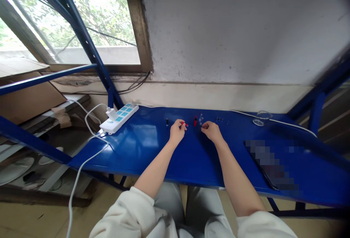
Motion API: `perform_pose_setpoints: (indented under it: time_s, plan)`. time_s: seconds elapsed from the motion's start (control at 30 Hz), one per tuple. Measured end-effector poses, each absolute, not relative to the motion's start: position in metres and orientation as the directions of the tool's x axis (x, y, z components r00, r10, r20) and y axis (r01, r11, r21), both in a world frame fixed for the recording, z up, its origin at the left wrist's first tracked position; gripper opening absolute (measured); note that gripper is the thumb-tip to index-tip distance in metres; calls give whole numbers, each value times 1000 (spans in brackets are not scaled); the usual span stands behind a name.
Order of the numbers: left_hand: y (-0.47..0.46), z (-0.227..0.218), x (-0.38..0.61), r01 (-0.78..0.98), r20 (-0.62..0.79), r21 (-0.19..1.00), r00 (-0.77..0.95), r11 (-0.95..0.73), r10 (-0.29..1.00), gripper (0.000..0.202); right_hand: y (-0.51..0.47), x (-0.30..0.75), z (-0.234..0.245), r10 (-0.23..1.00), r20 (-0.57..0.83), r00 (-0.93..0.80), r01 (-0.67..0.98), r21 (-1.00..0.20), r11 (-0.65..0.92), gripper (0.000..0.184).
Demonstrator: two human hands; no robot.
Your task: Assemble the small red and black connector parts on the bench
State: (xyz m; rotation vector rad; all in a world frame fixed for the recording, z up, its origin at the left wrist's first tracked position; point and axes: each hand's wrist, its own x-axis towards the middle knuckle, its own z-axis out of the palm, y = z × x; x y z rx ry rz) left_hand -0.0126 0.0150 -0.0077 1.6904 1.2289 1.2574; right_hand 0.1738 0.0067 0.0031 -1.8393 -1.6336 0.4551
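Observation:
My left hand [178, 132] is closed in a pinch round a small red piece [183, 123] that has a pale or clear tip. Right of it, a small red tube with a dark top [195, 122] stands upright on the blue table [188, 157]. Several tiny clear pieces [201, 118] lie just beyond my right hand [210, 130]. Its thumb and fingers are pinched together down at the table beside them; what they hold, if anything, is too small to make out. A short black cylinder [167, 122] stands to the left of my left hand.
Tiny metal-looking parts [219, 119] lie right of my right hand. Farther right are a clear cup [258, 122] and a blurred-out dark flat object [265, 163]. A white power strip [120, 119] with a plugged-in charger and cable sits at the left. Blue frame posts flank the table.

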Motion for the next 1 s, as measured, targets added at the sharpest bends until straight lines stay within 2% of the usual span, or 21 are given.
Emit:
perform_pose_setpoints:
  time_s: [0.23,0.47,0.73,0.83,0.9,1.0]
  plan:
    - [16,-8,-13,271,311,909,65,-317,948,15,16,170,-3,982,114,153,776,-629,-48,10]
    - [14,-5,-12,209,265,940,58,-271,963,16,19,170,-12,972,146,181,846,-527,-79,12]
    - [13,0,-11,94,256,961,42,-259,966,23,2,164,0,957,165,238,904,-399,-156,29]
    - [12,3,-11,-3,249,968,43,-249,968,27,-7,154,10,950,220,220,882,-462,-98,33]
    - [10,7,-11,-75,248,967,69,-243,966,29,-12,145,15,948,280,150,815,-578,42,43]
    - [7,12,-10,-151,256,960,140,-235,957,32,-15,131,18,952,296,82,612,-769,187,52]
